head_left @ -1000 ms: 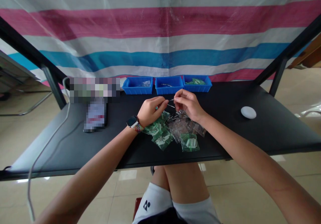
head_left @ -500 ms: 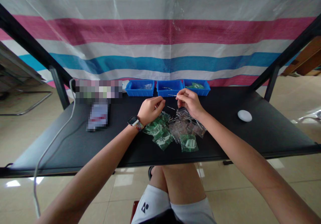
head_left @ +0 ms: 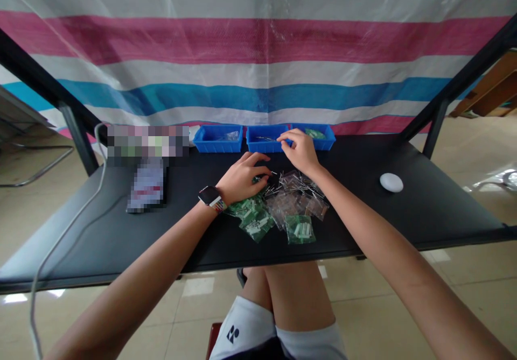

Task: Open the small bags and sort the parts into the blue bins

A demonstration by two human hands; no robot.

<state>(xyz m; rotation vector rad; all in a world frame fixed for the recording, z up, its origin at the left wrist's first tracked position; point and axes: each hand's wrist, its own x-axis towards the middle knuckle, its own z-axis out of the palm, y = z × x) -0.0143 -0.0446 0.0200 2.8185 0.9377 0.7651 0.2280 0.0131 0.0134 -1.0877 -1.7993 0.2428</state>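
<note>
My right hand (head_left: 298, 149) reaches to the front edge of the middle blue bin (head_left: 264, 139), its fingers pinched on a thin metal pin (head_left: 267, 139) that points into the bin. My left hand (head_left: 243, 178), with a watch on the wrist, rests on the pile of small plastic bags (head_left: 278, 209), fingers curled down onto loose pins and green bags. Some bags hold green parts, others are clear with thin leads.
Three blue bins line the back of the black table (head_left: 424, 209): a left bin (head_left: 218, 138) with a clear bag, the middle one, and a right bin (head_left: 323, 135) with green bags. A white round puck (head_left: 391, 182) lies right. A grey cable (head_left: 64, 231) runs down the left.
My right hand moved forward from above the pile to the middle bin with the pin. My left hand dropped from mid-air onto the pile of bags.
</note>
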